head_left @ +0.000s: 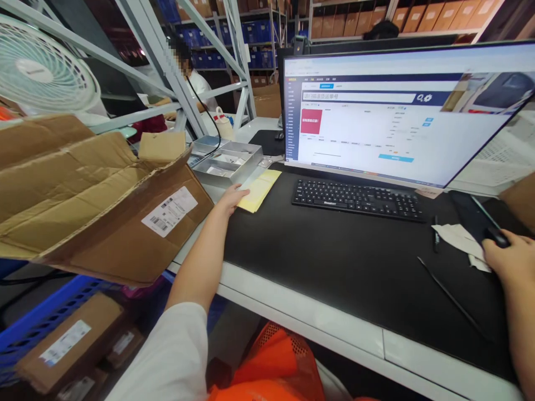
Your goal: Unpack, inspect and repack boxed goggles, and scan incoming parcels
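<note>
Left hand (232, 199) stretched out over the desk's left edge, fingertips at the near-left edge of the yellow slips (258, 189); touching for sure, but pinched or just resting flat cannot be told from this angle. Right hand (507, 259) at the frame's right edge, fingers curled round a black device (496, 238), probably a mouse or scanner.

Slips lie flat at the back-left corner of the black desk mat (355, 262), between the metal tray (228, 161) and the keyboard (357, 199); looks like a thin stack, top sheet slightly offset.

Handling, as judgement: light, floppy, likely to fan out or slide on the mat; creases easily; best taken by the near edge, thumb on top and fingers under, or dragged off the mat edge first to get under it.

Around: white papers (460, 239) and a pen (436, 236) beside the right hand; monitor (397, 111) behind the keyboard; open cardboard box (96, 200) just left of the left forearm; fan (39, 67) behind that; another person (196, 83) well back among the shelving.
</note>
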`<state>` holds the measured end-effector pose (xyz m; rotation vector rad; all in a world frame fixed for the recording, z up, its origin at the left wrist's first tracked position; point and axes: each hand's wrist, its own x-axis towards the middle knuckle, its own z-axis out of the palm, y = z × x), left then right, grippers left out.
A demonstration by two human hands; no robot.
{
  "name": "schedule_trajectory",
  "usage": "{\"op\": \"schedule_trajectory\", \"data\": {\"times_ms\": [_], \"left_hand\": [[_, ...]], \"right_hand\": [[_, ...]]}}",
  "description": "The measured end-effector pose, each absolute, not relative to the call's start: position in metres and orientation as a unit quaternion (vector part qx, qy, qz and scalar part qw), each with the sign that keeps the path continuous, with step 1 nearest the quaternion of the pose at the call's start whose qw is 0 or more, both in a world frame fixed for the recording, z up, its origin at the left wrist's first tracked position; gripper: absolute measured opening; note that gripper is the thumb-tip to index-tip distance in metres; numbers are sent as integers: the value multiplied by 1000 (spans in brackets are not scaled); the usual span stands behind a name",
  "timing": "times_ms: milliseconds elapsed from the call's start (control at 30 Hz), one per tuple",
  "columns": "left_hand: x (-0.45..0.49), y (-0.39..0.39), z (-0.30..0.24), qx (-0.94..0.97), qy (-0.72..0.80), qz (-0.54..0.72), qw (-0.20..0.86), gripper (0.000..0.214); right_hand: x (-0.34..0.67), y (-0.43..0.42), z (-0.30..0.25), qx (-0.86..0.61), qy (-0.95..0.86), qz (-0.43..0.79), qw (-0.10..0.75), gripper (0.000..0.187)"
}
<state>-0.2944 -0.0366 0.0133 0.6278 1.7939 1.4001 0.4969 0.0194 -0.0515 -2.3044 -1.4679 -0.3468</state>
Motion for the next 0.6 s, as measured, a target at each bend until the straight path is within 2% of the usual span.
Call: {"op": "schedule_trajectory", "data": {"times_ms": [100, 233, 433, 600], "left_hand": [[-292, -40, 13, 306, 748, 496, 318, 78], [-294, -43, 20, 372, 796, 418, 232, 88], [-284, -46, 23, 456, 840, 263, 133, 91], [-259, -43, 15, 515, 837, 153, 101, 91]], "right_hand": [[485, 14, -41, -824, -518, -71, 217, 68], [477, 11, -31, -822, -523, -34, 222, 72], [475, 11, -32, -795, -560, -36, 230, 68], [475, 8, -34, -788, -568, -46, 233, 64]]}}
